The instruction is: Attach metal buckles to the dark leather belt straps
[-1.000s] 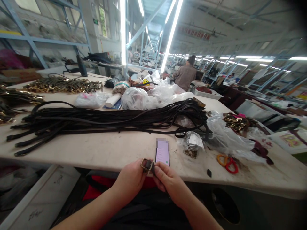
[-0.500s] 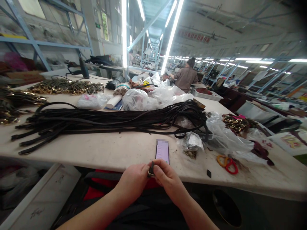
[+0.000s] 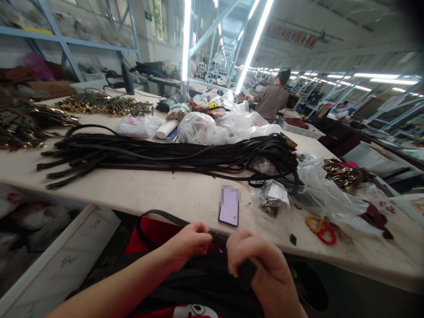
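"Any words you can read?"
"Only 'AN', dark capitals on a white plastic bag (image 3: 222, 102) at the back of the counter (image 3: 165, 190)"
"The reddish banner (image 3: 291, 36), upper right?"
"A row of characters, too blurred"
"The phone (image 3: 228, 213)?"
"Lines of text, too small"
"And the white panel (image 3: 79, 247) below?"
"Illegible handwriting; the green sign (image 3: 148, 16), upper left, is unreadable too"

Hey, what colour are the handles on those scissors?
One handle is orange, the other red; the head view shows them best.
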`<control>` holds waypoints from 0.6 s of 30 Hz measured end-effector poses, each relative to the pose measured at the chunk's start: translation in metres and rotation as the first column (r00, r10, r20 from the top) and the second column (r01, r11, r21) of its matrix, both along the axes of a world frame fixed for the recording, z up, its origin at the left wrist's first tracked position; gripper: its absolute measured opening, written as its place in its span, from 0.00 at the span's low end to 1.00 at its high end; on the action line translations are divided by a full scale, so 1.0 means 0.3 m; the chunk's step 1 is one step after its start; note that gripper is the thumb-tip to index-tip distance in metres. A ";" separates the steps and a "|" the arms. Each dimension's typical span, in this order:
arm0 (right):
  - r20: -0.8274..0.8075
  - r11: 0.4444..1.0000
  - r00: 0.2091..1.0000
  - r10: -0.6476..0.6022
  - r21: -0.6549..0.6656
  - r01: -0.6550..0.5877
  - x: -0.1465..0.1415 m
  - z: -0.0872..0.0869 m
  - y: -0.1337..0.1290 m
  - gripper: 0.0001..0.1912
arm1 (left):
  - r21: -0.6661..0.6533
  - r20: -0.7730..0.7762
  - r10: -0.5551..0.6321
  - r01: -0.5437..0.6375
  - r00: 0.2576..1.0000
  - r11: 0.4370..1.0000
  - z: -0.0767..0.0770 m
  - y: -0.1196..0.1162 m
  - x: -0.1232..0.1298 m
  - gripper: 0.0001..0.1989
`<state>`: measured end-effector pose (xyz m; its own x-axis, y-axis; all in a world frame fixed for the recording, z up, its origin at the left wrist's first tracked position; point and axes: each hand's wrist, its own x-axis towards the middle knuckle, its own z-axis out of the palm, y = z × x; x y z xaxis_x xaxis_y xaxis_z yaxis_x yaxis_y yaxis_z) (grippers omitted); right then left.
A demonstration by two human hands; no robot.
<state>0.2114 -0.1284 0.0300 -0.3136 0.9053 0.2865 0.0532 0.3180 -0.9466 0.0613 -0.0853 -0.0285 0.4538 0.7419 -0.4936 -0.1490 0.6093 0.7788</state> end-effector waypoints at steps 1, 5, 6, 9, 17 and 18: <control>0.106 0.999 0.993 -0.050 0.013 0.049 0.007 0.005 0.004 0.10 | -0.009 0.009 0.026 -0.026 1.000 1.000 -0.014 -0.001 0.003 0.11; 0.666 0.955 0.687 -0.292 0.170 0.241 0.015 -0.061 0.047 0.12 | -0.044 0.092 0.069 -0.065 0.993 0.997 -0.049 0.002 -0.003 0.11; 0.751 0.952 0.589 -0.298 0.188 0.243 0.011 -0.086 0.056 0.13 | -0.052 0.099 0.069 -0.064 0.993 0.997 -0.055 0.001 -0.004 0.12; 0.867 0.958 0.422 -0.263 0.184 0.220 -0.006 -0.138 0.064 0.14 | -0.027 0.074 0.077 -0.075 0.994 0.997 -0.062 -0.008 0.004 0.12; 0.786 0.943 0.530 -0.318 0.206 0.260 -0.029 -0.184 0.073 0.15 | 0.111 0.028 0.068 -0.070 0.997 0.991 -0.058 -0.012 0.007 0.15; 0.773 0.948 0.555 -0.309 0.207 0.241 -0.027 -0.189 0.068 0.14 | 0.138 -0.014 0.049 -0.047 0.999 0.989 -0.064 -0.012 -0.003 0.16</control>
